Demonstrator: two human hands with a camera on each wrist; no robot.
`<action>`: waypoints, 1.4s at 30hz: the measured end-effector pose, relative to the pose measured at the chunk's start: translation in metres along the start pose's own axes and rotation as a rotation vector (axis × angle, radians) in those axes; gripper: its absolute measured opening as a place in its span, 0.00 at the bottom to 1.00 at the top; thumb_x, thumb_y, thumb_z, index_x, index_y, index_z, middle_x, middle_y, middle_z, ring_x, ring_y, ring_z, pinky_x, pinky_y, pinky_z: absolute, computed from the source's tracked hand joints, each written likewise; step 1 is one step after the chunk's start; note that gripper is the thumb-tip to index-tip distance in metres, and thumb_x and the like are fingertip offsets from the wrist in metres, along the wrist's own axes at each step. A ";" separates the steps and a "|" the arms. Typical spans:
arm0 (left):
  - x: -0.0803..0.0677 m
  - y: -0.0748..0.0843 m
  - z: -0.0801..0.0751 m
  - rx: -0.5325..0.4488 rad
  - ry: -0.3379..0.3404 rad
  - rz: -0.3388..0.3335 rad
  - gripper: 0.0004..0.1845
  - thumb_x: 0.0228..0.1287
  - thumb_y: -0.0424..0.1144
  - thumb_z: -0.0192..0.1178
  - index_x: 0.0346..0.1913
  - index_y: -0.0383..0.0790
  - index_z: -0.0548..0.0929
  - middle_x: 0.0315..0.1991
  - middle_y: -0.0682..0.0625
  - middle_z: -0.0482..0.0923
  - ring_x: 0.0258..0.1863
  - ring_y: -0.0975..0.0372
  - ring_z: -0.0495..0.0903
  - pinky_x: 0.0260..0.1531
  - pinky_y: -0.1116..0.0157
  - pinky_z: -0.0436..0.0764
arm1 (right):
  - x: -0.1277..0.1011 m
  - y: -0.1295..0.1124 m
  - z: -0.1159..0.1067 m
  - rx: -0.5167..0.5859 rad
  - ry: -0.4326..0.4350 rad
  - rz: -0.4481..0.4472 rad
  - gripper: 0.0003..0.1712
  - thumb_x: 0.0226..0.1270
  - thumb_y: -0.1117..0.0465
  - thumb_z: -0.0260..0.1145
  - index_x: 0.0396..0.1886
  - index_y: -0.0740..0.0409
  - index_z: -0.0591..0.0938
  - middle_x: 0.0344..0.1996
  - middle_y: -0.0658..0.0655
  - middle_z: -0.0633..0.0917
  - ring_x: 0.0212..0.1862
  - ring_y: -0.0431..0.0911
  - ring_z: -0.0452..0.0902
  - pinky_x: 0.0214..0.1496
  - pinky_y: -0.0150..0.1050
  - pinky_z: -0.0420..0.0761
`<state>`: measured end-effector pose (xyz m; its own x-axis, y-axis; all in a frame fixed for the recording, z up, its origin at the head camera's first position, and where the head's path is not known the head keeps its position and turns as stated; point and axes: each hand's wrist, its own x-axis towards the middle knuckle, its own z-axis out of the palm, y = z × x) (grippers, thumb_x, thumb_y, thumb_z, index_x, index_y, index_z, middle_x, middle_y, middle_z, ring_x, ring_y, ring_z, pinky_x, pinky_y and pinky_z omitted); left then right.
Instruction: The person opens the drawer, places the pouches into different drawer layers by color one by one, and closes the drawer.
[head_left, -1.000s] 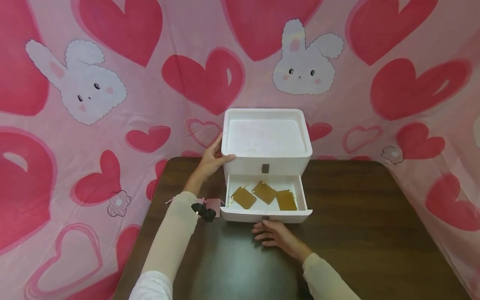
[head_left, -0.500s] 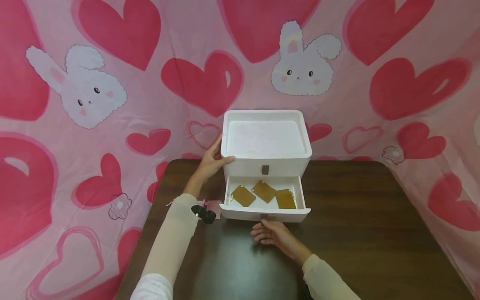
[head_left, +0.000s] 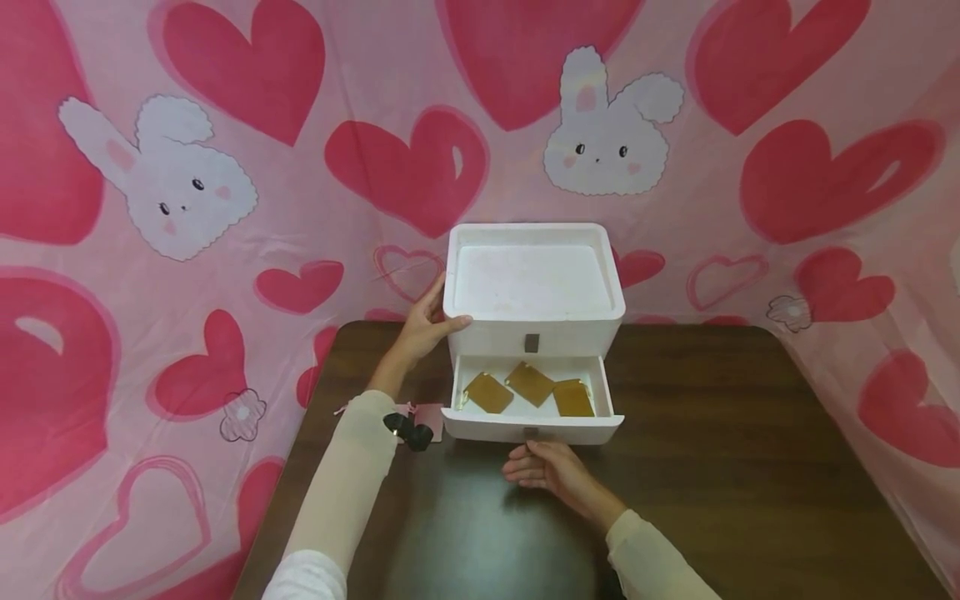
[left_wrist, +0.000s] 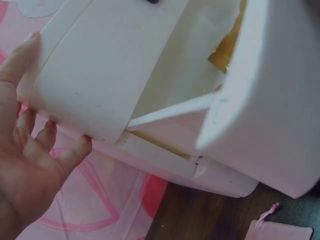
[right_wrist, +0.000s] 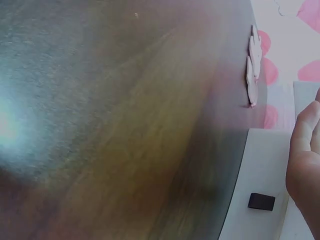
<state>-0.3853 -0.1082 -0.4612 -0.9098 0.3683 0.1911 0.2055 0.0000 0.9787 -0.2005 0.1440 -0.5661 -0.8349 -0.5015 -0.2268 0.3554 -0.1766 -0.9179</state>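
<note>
A white two-drawer storage box [head_left: 536,279] has its lower drawer [head_left: 528,429] pulled out. Inside it lie three flat gold-brown squares [head_left: 531,383], light bits at their corners. My left hand [head_left: 420,333] grips the box's upper left side, thumb over the front edge; in the left wrist view the left hand's fingers [left_wrist: 75,152] press along the side wall. Just in front of the drawer's dark pull tab [head_left: 531,432] is my right hand [head_left: 553,471], fingers extended and holding nothing. Whether it touches the drawer front I cannot tell.
On the dark wooden table [head_left: 720,450], pink drawstring pouches [head_left: 429,421] lie left of the drawer, partly behind the left forearm and its black wrist camera [head_left: 408,429]. The upper drawer [head_left: 498,337] is closed. A pink heart-and-rabbit cloth [head_left: 408,167] hangs behind.
The right hand's fingers have drawn closer together in front of the drawer. The left hand and the pulled-out drawer stay as they were; the whole view shifts slightly.
</note>
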 end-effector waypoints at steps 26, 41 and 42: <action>0.001 0.000 0.000 -0.008 -0.009 0.028 0.51 0.63 0.25 0.66 0.82 0.56 0.52 0.83 0.53 0.53 0.79 0.51 0.61 0.76 0.45 0.66 | 0.029 -0.020 -0.021 0.079 0.027 -0.052 0.21 0.85 0.54 0.44 0.52 0.61 0.81 0.42 0.46 0.92 0.49 0.40 0.89 0.54 0.33 0.87; -0.004 0.000 0.002 0.015 0.006 0.018 0.51 0.63 0.25 0.67 0.82 0.54 0.52 0.81 0.49 0.58 0.77 0.51 0.65 0.70 0.48 0.73 | 0.050 -0.034 -0.027 0.018 0.090 -0.065 0.28 0.85 0.52 0.45 0.61 0.74 0.73 0.45 0.49 0.92 0.49 0.39 0.89 0.56 0.34 0.86; -0.004 0.001 0.002 0.017 0.007 0.015 0.51 0.63 0.26 0.67 0.82 0.55 0.52 0.81 0.50 0.58 0.77 0.52 0.65 0.70 0.48 0.73 | 0.052 -0.035 -0.028 0.009 0.096 -0.066 0.28 0.85 0.51 0.44 0.61 0.74 0.73 0.46 0.49 0.92 0.49 0.39 0.89 0.56 0.34 0.86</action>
<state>-0.3804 -0.1079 -0.4616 -0.9093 0.3616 0.2061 0.2250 0.0103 0.9743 -0.2683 0.1477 -0.5545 -0.8928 -0.4054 -0.1962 0.3016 -0.2146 -0.9290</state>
